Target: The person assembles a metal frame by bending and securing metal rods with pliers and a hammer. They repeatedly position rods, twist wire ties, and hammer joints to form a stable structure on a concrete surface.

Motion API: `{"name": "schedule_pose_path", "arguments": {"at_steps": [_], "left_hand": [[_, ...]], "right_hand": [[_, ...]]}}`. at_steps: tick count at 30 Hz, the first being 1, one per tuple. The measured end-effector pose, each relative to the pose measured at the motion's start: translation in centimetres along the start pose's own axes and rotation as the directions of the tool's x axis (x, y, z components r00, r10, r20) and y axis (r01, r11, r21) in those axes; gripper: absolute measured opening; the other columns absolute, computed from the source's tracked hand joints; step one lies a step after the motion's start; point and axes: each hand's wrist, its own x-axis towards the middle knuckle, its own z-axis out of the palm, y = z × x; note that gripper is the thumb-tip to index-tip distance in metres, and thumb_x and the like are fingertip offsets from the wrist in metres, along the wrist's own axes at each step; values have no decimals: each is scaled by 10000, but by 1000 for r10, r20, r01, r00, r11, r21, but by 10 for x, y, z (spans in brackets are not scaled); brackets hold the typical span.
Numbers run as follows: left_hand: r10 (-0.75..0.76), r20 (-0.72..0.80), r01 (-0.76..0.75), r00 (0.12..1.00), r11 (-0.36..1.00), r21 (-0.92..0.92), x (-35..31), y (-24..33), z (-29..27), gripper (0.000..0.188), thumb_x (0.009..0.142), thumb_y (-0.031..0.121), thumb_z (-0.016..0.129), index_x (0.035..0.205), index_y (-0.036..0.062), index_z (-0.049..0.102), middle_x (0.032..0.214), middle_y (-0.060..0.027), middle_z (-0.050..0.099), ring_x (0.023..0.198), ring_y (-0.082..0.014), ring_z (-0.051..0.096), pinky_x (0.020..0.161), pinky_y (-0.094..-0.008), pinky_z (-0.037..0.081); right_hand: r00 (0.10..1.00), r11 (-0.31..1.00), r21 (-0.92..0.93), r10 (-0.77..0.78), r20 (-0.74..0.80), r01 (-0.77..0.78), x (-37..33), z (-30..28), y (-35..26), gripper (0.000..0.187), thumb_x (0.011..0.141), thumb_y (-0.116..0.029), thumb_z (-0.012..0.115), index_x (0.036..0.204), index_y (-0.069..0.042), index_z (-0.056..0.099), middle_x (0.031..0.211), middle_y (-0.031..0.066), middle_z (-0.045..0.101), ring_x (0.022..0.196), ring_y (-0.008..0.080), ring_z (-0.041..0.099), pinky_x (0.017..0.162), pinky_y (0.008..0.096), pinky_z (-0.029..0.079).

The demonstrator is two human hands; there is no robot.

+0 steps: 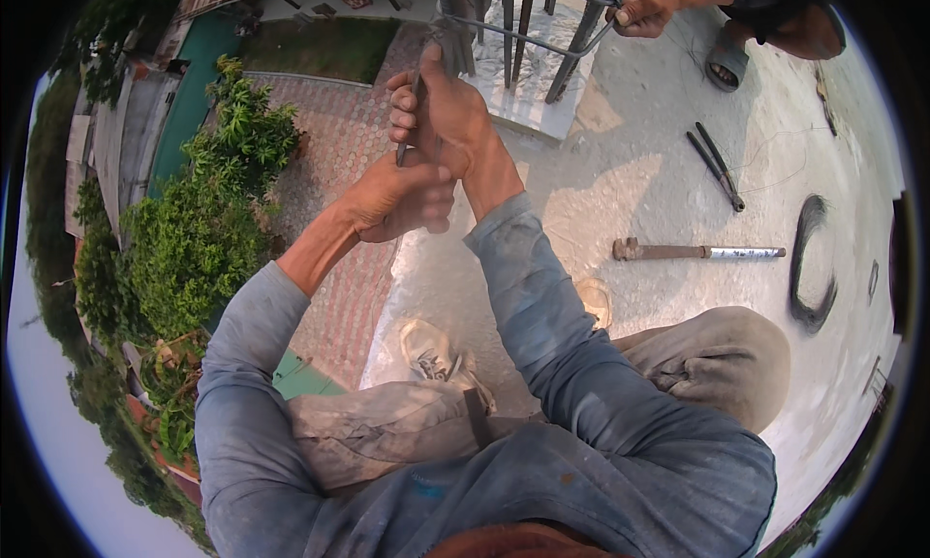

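Observation:
A thin dark metal rod (402, 154) runs through both my hands; whether it is part of a larger tool I cannot tell. My right hand (453, 112) is closed around its upper part, thumb pointing up. Just below, my left hand (395, 198) is closed at its lower end, with the fingers smeared by motion. Both hands are beside a cage of upright steel bars (523, 35) ringed by a square steel stirrup (518, 37). At the cage's far right side, another person's hand (644, 8) grips the stirrup.
On the concrete slab (581, 151) to the right lie dark long-handled nippers (717, 166), a hammer (697, 253) and a coil of black wire (809, 263). A sandal (727, 64) is near the other person. The slab's edge drops to a paved yard (334, 170) with leafy trees (194, 258).

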Motion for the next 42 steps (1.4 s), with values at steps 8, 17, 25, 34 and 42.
{"name": "schedule_pose_path", "arguments": {"at_steps": [8,17,25,34,42], "left_hand": [[304,-45,-307,952,931,-196,101,-68,38,163,999,144,625,890,118,507,746,22,422,663,-126,446,639,-347,431],[576,-307,63,757,404,913,35,-23,-41,193,934,83,616,1043,-62,680,794,-159,656,730,-223,626,626,-412,488],[623,-266,189,736,189,964,7,-11,-28,267,905,174,762,1039,-39,674,850,-213,716,850,-339,738,765,-502,546],[154,-305,79,940,769,634,1,5,-58,265,1030,217,644,1105,-36,650,714,-88,648,663,-274,693,582,-443,491],[806,-251,295,536,100,950,5,-10,-25,306,902,185,736,996,-99,668,756,-269,701,703,-455,704,649,-527,531]], "right_hand": [[985,874,-456,165,-43,-167,-14,-43,-53,665,965,-644,653,948,21,639,654,-21,471,558,116,486,520,289,456],[837,758,-501,-535,-113,417,8,-8,31,622,893,-605,795,974,-1,668,771,82,683,624,173,613,591,299,521],[870,902,-393,-331,-365,178,49,4,37,464,974,-444,767,855,-36,581,684,4,515,553,138,481,509,350,416],[984,979,128,-167,63,158,41,-4,32,394,975,-421,765,890,-61,630,668,10,577,605,133,567,589,335,482],[809,926,-318,-341,-478,202,49,38,46,394,979,-369,768,826,-77,552,681,1,478,532,120,439,475,322,388]]}}
